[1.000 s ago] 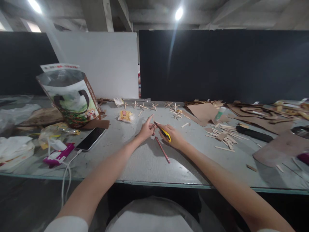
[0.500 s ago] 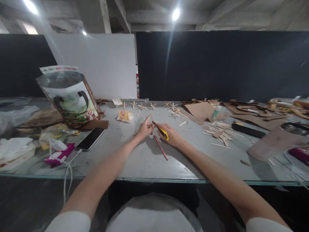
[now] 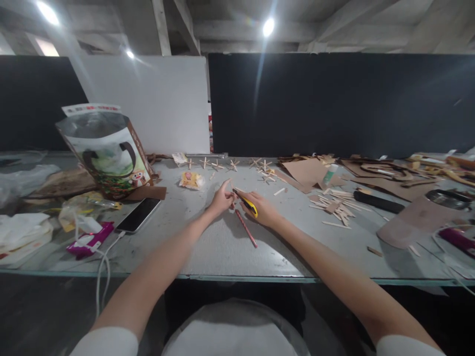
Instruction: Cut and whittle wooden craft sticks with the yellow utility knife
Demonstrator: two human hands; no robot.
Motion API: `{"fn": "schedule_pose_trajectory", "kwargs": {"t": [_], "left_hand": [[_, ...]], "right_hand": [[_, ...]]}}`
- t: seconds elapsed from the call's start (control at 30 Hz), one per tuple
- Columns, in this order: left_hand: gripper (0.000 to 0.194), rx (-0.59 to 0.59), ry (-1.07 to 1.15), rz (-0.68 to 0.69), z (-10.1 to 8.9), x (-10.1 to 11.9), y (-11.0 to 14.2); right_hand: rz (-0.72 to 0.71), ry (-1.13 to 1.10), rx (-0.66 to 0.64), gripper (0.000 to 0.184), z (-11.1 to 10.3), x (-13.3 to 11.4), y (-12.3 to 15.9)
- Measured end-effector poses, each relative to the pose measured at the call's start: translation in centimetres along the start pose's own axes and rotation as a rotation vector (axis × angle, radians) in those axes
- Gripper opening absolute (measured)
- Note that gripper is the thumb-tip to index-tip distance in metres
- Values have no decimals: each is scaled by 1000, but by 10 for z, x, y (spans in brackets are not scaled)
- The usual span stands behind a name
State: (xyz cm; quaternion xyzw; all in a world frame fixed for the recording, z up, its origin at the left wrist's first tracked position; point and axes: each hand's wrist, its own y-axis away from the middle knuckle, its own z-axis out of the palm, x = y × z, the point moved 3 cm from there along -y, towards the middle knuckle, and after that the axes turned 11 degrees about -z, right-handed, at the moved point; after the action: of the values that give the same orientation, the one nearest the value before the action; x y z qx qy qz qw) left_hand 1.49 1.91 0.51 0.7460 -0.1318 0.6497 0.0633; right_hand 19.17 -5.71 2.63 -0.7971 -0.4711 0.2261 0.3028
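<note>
My right hand (image 3: 262, 208) is closed around a yellow and black utility knife (image 3: 250, 205), its front end pointing toward my other hand. A thin wooden stick (image 3: 231, 183) is pinched in my left hand (image 3: 221, 199), mostly hidden by the fingers. Both hands nearly meet just above the grey table. A red patterned pencil (image 3: 246, 229) lies on the tabletop below them. Behind the hands, several small crossed-stick pieces (image 3: 234, 164) stand in a row, and a single loose stick (image 3: 280, 191) lies to their right.
On the left are a large printed bag (image 3: 111, 158), a phone (image 3: 140, 214) on a white cable and a purple power strip (image 3: 90, 241). To the right lie a pile of sticks (image 3: 336, 207), brown cardboard (image 3: 302, 174), a glue stick (image 3: 330, 174) and a pinkish tumbler (image 3: 404, 222).
The camera view has shifted slightly. Both hands stay close together over the same spot, and the knife's angle against the stick changes only a little.
</note>
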Motion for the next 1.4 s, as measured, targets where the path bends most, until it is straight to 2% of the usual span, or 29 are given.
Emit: {"fn": "schedule_pose_trajectory", "kwargs": {"t": [0.23,0.6,0.8,1.0,1.2,1.4], "left_hand": [[89,19,12,-36,0,-3,-2],[84,52,-49,-17,-1,1,-2],[90,68,-93,0,-1,6,4],[88,106,-113,-10,-5,7,5],[94,154,-115,-19,-7,6,2],[83,182,-121,-8,-6,8,3]], "right_hand": [[1,-5,6,44,2,1,1],[12,-2,-1,49,3,2,2],[-3,11,-5,43,3,2,1],[-26,26,7,45,-1,0,2],[-135,82,54,43,-7,-5,3],[-189,139,99,35,-9,-1,7]]}}
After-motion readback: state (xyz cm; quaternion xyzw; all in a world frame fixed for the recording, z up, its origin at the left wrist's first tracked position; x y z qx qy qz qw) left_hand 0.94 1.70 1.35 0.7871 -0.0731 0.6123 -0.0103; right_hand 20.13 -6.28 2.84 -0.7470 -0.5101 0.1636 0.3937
